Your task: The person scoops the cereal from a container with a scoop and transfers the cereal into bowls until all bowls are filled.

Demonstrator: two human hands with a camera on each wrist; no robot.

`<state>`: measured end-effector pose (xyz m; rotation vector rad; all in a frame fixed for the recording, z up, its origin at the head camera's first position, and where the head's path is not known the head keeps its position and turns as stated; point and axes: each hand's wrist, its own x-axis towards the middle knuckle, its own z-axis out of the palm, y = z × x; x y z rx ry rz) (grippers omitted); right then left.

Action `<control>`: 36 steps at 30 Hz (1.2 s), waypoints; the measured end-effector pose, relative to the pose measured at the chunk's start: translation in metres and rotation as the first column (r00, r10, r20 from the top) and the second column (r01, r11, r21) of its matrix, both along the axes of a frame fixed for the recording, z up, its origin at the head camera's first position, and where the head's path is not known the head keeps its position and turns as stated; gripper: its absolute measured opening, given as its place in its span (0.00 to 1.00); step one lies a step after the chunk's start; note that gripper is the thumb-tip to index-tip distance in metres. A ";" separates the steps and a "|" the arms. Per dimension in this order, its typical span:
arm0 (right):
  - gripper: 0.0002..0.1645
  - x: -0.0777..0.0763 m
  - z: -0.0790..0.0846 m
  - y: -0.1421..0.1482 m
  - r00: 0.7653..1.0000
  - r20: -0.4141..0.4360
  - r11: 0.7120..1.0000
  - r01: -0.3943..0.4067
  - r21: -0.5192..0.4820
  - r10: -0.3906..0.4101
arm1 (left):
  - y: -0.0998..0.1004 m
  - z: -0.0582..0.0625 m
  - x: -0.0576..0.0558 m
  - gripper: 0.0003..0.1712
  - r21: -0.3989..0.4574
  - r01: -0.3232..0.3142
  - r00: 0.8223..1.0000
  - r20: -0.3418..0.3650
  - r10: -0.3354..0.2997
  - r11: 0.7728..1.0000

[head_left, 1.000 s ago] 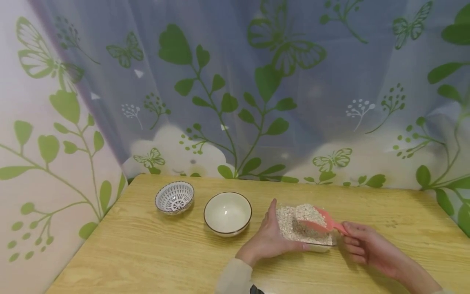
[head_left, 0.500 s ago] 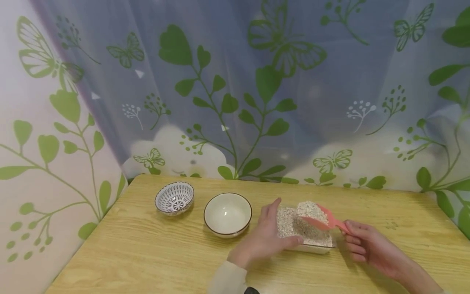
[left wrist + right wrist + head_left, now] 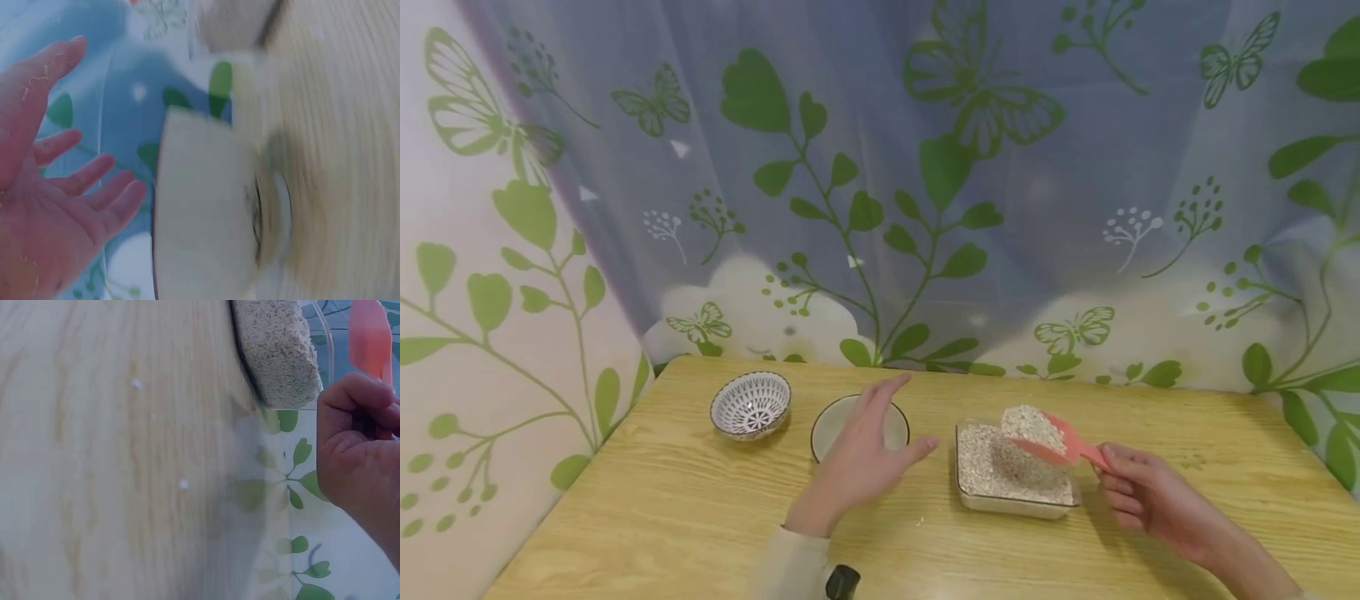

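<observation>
My right hand [image 3: 1161,504] grips the handle of a pink scoop [image 3: 1072,444], which is heaped with oats [image 3: 1032,427]. The scoop hangs over a rectangular glass dish [image 3: 1015,504] full of the same flakes. In the right wrist view the fingers curl round the scoop handle [image 3: 370,344]. My left hand [image 3: 857,467] is held over a cream bowl [image 3: 895,432] with a dark rim, its fingers spread and thumb apart, holding nothing. The left wrist view shows that open palm [image 3: 56,212] beside the bowl's outer wall [image 3: 203,206].
A smaller patterned bowl [image 3: 751,406] stands left of the cream bowl. A few pale flakes [image 3: 920,522] lie on the wooden table [image 3: 685,517] in front of the dish. A curtain printed with leaves and butterflies [image 3: 865,167] hangs behind the table's far edge.
My left hand has let go of the dish's left side and moved left over the cream bowl. The loaded scoop has risen slightly above the dish, still in my right hand.
</observation>
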<state>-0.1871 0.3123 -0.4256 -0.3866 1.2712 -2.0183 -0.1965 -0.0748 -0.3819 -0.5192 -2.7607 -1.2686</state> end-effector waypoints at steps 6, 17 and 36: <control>0.25 -0.001 0.004 -0.002 1.000 -0.020 1.000 0.008 -0.005 -0.008 | -0.033 -0.011 -0.005 0.46 0.003 -0.087 0.995 -0.047 0.087 0.996; 0.22 -0.004 0.017 -0.013 0.998 -0.055 0.996 0.042 0.077 -0.038 | -0.062 -0.032 -0.008 0.52 -0.065 -0.141 0.990 -0.028 0.140 0.988; 0.19 -0.013 0.035 -0.038 0.992 -0.106 0.987 0.076 0.140 -0.061 | -0.071 -0.049 -0.014 0.77 -0.146 -0.128 0.976 0.159 0.151 0.981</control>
